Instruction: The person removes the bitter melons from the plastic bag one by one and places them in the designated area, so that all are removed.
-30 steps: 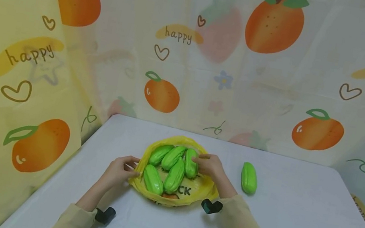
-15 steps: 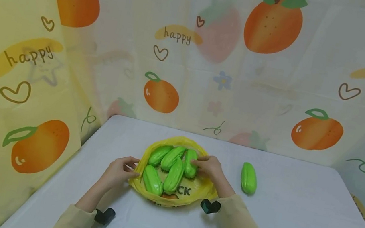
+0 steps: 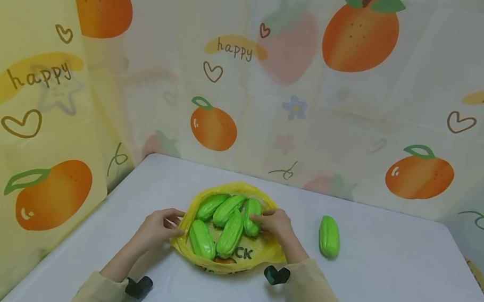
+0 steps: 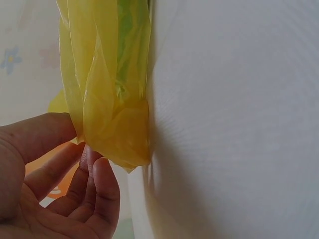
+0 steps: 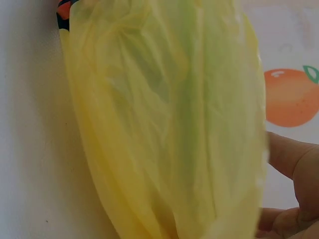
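Observation:
An unfolded yellow plastic bag lies mouth up on the table, with several plump, glossy green vegetables like stubby cucumbers inside. At the bag's left edge, my left hand pinches the rim; the left wrist view shows thumb and forefinger on the film. My right hand reaches over the right rim, its fingertips on the rightmost green vegetable. In the right wrist view the bag film hides most of that hand's fingers. Another green vegetable lies outside the bag, to the right.
A white cloth covers the table. Behind and to the left hang fruit-printed curtains. Black wrist-camera mounts are worn on both forearms.
My right hand has shifted slightly down toward me, its fingertips still at the rightmost green vegetable. The left hand and the bag have stayed nearly in place.

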Demonstrator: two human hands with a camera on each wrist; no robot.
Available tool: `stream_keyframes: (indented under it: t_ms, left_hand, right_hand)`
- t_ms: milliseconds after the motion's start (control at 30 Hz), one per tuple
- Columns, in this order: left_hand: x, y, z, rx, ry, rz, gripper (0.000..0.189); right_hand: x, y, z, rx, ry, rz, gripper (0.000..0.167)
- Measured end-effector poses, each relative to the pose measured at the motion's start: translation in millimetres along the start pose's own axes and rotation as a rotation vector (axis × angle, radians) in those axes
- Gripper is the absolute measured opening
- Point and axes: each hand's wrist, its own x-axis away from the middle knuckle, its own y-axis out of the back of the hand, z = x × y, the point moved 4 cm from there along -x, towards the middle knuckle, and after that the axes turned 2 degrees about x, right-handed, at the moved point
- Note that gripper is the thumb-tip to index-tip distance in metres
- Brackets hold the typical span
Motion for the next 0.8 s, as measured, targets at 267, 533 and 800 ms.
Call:
stream_keyframes:
  t_ms: [267,533,800]
  left_hand:
    - [1.4,0.6,-4.0,-0.005,0.001,0.004,0.043]
    - [0.8,0.3,-4.2,0.004,0.008,0.008,0.043]
    - [1.2,0.2,-3.8,0.0,-0.004,0.005,0.043]
  right_hand:
    - [0.9,0.3,0.2,-0.058,-0.031,0.04,0.067]
    - [3.2,2.4,1.5,-0.059,-0.025,0.05,0.064]
    - [3.0,1.7,0.3,-0.043,-0.003,0.068,0.061]
